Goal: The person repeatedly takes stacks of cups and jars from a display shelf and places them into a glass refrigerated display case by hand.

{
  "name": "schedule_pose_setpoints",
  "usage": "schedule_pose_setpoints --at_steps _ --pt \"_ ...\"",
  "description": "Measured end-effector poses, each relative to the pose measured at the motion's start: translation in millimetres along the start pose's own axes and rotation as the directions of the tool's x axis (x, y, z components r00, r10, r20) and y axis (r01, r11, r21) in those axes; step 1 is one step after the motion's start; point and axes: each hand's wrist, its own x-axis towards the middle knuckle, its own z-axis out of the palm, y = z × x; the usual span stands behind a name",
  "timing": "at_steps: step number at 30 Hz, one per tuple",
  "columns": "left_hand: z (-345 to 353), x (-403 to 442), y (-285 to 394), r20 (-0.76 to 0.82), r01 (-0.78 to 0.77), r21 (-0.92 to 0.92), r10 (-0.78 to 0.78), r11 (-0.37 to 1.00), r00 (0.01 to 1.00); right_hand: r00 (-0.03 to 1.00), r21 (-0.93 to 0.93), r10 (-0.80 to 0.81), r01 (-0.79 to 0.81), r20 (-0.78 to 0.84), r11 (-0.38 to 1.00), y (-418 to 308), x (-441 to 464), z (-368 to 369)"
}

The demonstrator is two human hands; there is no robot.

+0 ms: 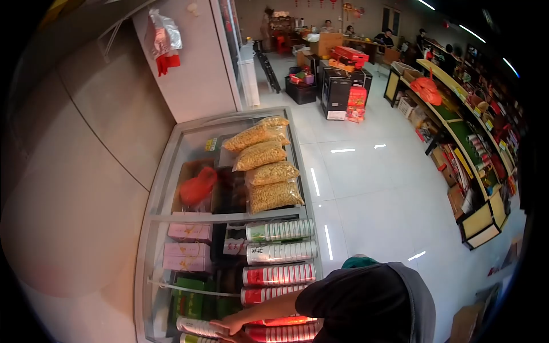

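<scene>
Shop, pale floor. Touching pale stack with right hand in near end of case; cannot tell whether gripping. Also inside case: green box, red stacks, pink boxes. At case's far end: snack bags.

We see a white cylindrical pack at the near end of the display case, toward its left side. It is long and slim, with faint ribs around its body and what looks like dark marking near its left end, too blurred for us to read. It lies on its side, lengthwise from left to right and slightly slanted, the right end a little nearer. A hand covers that right end, so we cannot see it. We cannot tell whether the pack rests on anything. A yellow-green cylinder shows just nearer.
</scene>
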Motion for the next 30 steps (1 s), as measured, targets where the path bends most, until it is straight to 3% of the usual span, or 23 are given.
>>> schedule_pose_setpoints --at_steps 2,5,7,8,10,12,14,15,16,18,19,20,21,22,24,27,29,30 --pt "8.2 10.3 7.5 0.025 -0.05 -0.006 0.05 0.999 0.998 0.952 -0.15 0.236 -0.209 0.195 0.966 -41.8 -11.2 -24.9" --pt "20.5 26.7 28.5 0.056 -0.134 -0.014 0.134 0.991 0.989 0.948 -0.207 0.251 -0.21 0.197 0.955 -67.8 -19.9 -51.4" --pt "32.8 37.4 49.3 0.064 -0.182 -0.01 0.182 0.983 0.981 0.895 -0.335 0.249 -0.122 0.369 0.934 -71.6 -21.9 -71.4" --pt "39.7 42.7 61.6 0.064 -0.206 -0.009 0.206 0.979 0.976 0.901 -0.344 0.246 -0.118 0.357 0.931 -72.8 -30.9 -80.8" --pt "57.7 50.5 87.6 0.069 -0.253 0.008 0.252 0.967 0.965 0.989 -0.09 -0.121 0.129 0.087 0.988 -61.2 -61.6 -91.4" --pt "78.4 60.5 118.3 0.079 -0.309 0.026 0.307 0.951 0.949 0.977 0.395 -0.173 0.209 -0.124 0.894 -41.4 -104.4 -96.4" --pt "103.7 70.2 154.6 0.097 -0.369 0.056 0.363 0.928 0.927 0.969 0.282 -0.216 0.241 -0.12 0.929 -70.3 -189.0 -157.3" --pt "118.2 72.8 171.1 0.107 -0.393 0.074 0.385 0.917 0.917 0.934 0.219 -0.165 0.242 -0.317 0.945 -92.9 -250.1 -182.7" --pt "132.0 73.4 191.2 0.115 -0.414 0.09 0.403 0.906 0.908 0.859 0.163 -0.119 0.228 -0.498 0.96 -110.2 -315.2 -197.3" --pt "161.9 68.6 229.8 0.128 -0.446 0.132 0.431 0.885 0.893 0.733 0.314 0.18 0.049 -0.656 0.948 -92.9 -439.6 -215.5" --pt "178.0 63.1 248.4 0.131 -0.457 0.153 0.441 0.876 0.888 0.619 0.281 0.171 0.085 -0.766 0.956 -81.7 -509.7 -216.2" --pt "192.2 57.2 262.9 0.128 -0.462 0.179 0.445 0.869 0.887 0.463 0.314 0.315 -0.081 -0.829 0.946 -87.2 -582.2 -214.2" --pt "203.7 48.0 276.7 0.116 -0.469 0.207 0.454 0.859 0.883 0.281 0.352 0.38 -0.145 -0.881 0.925 -89.3 -655.0 -201.8" --pt "213.8 37.2 286.4 0.092 -0.474 0.238 0.466 0.848 0.88 0.022 0.329 0.352 -0.309 -0.936 0.892 -114.6 -721.1 -183.7" --pt "227.7 8.4 298.5 0.004 -0.482 0.307 0.505 0.821 0.863 -0.412 0.49 0.339 -0.35 -0.846 0.798 -139.1 -814.4 -130.3" --pt "257.3 -63.0 314.4 -0.033 -0.621 0.329 0.666 0.711 0.745 -0.572 0.648 0.408 -0.311 -0.712 0.695 -162.9 -902.6 -46.2" --pt "303.6 -131.6 346.8 0.154 -0.813 0.147 0.799 0.564 0.582 -0.644 0.689 0.398 -0.29 -0.654 0.664 -165.4 -931.2 -4.0" --pt "325.5 -185.3 383.3 0.334 -0.857 -0.042 0.815 0.514 0.473 -0.675 0.726 0.411 -0.273 -0.612 0.632 -161.7 -937.8 16.3"
